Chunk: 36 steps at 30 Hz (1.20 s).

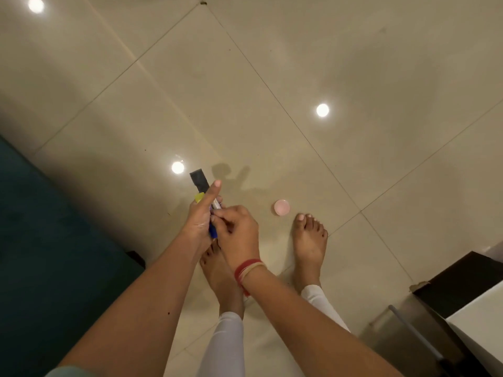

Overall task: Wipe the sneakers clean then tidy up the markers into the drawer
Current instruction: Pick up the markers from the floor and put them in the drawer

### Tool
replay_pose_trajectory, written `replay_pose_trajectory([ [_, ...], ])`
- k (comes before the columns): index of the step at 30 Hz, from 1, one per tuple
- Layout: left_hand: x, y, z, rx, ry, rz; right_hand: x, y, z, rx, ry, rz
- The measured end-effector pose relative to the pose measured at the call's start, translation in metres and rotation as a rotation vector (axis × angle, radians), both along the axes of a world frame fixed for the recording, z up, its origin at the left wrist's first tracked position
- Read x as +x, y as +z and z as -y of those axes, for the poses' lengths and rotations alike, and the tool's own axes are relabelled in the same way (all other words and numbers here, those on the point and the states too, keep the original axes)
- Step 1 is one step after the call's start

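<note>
On the tiled floor (272,91) a pink round lid (282,207) lies at three o'clock of the hands, where fingers of the left hand (200,223) clasp the markers (200,182) and fingers of the right hand (237,234) pinch one of them.

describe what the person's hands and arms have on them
Both forearms are bare. The right hand has red and beige thread bands at the wrist; the left hand wears nothing. A pale sleeve edge shows at the left upper arm.
</note>
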<state>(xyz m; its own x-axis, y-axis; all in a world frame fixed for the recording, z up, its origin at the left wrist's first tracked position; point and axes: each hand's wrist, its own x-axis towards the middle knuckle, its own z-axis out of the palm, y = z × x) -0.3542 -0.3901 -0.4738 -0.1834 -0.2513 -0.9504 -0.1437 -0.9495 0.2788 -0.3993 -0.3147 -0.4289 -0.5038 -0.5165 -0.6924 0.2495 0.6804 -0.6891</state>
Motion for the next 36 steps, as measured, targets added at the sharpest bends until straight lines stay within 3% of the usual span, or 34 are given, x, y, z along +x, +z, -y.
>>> replay_pose_trajectory([
  [2,-0.005,-0.003,-0.002,-0.010,0.009,0.047,-0.003,-0.003,-0.006,0.004,-0.027,-0.049],
  [5,-0.006,-0.014,-0.002,-0.016,0.051,0.065,-0.030,-0.024,-0.023,0.097,-0.068,-0.282],
  [9,0.001,-0.026,0.000,-0.037,0.020,0.094,-0.073,-0.075,-0.052,0.536,0.321,-0.489],
  [13,0.006,-0.027,0.003,-0.066,-0.021,0.105,-0.084,-0.100,-0.049,0.501,0.497,-0.486],
  [16,0.006,-0.004,0.009,-0.050,-0.091,0.092,-0.089,-0.075,-0.038,0.366,0.208,-0.382],
  [19,0.005,0.018,0.003,-0.026,-0.112,0.083,-0.075,-0.019,-0.025,0.120,0.021,-0.320],
  [21,-0.017,0.088,0.020,-0.024,-0.146,0.033,-0.085,0.067,-0.010,0.013,0.025,-0.302],
  [23,-0.024,0.108,0.014,-0.007,-0.163,-0.014,-0.075,0.094,-0.013,0.014,0.109,-0.289],
  [27,-0.045,0.226,0.021,-0.043,-0.409,-0.083,-0.082,0.222,-0.004,0.058,0.218,-0.330],
  [32,-0.057,0.367,0.033,-0.135,-0.439,-0.033,-0.090,0.354,-0.019,0.031,0.183,-0.392],
  [36,-0.039,0.458,0.041,-0.188,-0.480,-0.041,-0.093,0.457,-0.061,0.064,0.008,-0.446],
])
